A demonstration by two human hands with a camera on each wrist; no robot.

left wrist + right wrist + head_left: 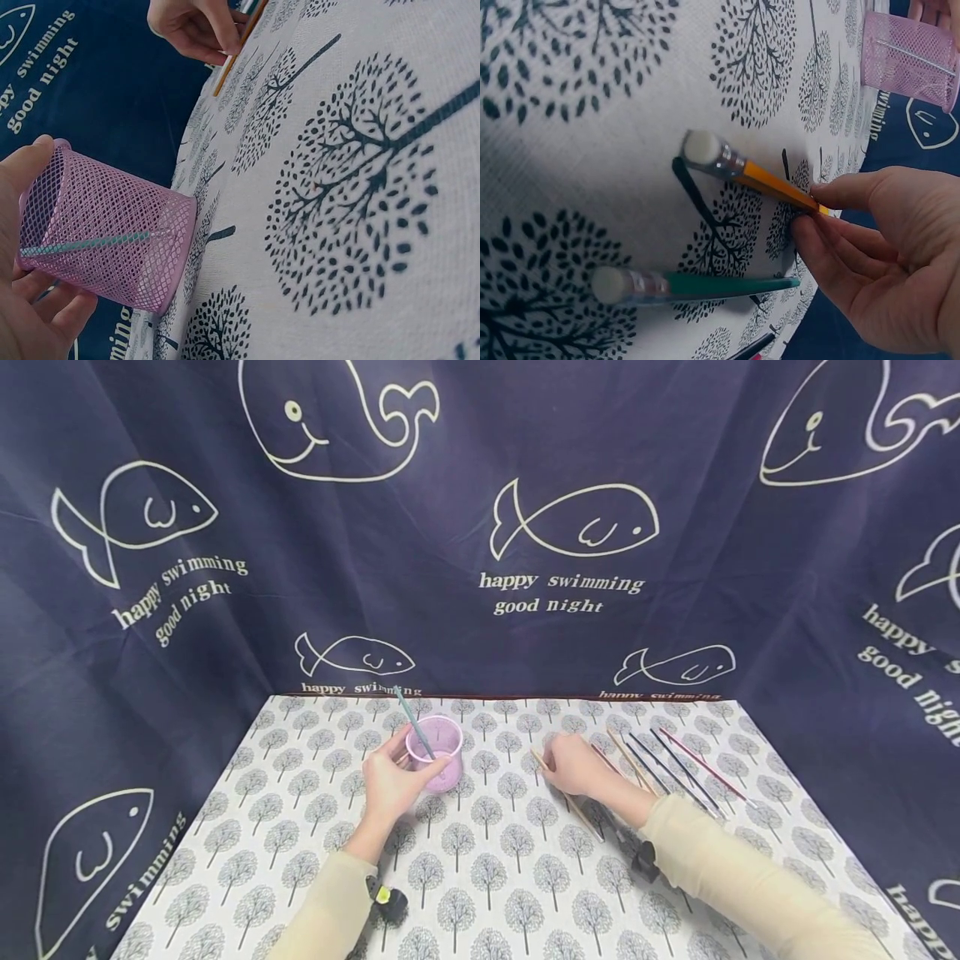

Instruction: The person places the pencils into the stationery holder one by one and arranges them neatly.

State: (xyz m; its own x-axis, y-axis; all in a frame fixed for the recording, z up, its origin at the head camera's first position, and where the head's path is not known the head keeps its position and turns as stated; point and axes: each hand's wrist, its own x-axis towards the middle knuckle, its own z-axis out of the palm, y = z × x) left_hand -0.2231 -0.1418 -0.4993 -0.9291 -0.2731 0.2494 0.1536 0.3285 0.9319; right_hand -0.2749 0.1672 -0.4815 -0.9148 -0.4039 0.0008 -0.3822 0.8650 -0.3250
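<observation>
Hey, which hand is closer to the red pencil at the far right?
Right. The right hand is left of the red pencil, pinching the yellow pencil, with other pencils between; the left hand is farther left, holding the pink mesh cup.

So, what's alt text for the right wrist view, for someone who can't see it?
A right hand pinches a yellow pencil, eraser toward the camera. A green pencil lies nearby on tree-print cloth; beyond, a left hand holds a pink mesh cup.
</observation>
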